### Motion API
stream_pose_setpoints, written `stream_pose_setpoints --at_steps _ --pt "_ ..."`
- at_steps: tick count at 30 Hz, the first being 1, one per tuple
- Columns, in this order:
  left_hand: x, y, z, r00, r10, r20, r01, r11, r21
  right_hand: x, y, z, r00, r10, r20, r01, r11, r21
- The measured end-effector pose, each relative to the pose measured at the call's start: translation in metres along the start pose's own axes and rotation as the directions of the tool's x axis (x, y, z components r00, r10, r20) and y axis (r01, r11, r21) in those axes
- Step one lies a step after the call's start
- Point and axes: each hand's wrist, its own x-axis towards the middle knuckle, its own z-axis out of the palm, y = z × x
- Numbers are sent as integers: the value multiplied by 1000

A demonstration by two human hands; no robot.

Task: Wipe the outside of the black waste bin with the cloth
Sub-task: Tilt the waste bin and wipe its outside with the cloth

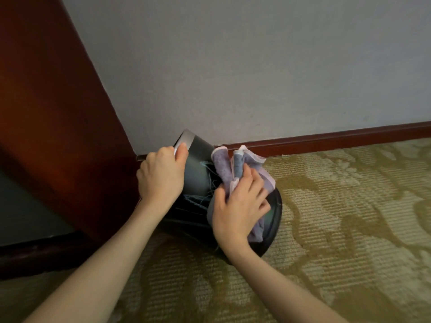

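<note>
The black waste bin (198, 169) is tipped over on the carpet, its silver-rimmed end pointing up and to the left toward the wall corner. My left hand (161, 173) grips that upper rim, thumb over the silver band. A crumpled purple cloth (224, 169) with pale edging lies on the bin's right side. My right hand (238, 203) holds the cloth and presses it against the bin's black wall, fingers curled into the fabric. The lower part of the bin is hidden behind my right hand and the cloth.
A dark red wooden cabinet side (53, 117) stands close on the left. The grey wall (256, 66) with a red-brown skirting board (338, 136) runs behind the bin. Patterned olive carpet (338, 217) spreads to the right and toward me.
</note>
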Motion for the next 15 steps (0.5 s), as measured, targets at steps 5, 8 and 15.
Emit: stream_pose_setpoints --at_steps 5,8,15 --pt "-3 0 -5 999 -12 53 16 998 -60 17 4 -4 999 12 50 -15 998 59" --pt "-6 8 -4 999 -14 52 18 998 -67 37 7 -10 991 39 126 -47 997 62" --pt "-25 17 -10 989 141 39 -137 987 -89 112 9 -20 870 201 449 -279 954 112"
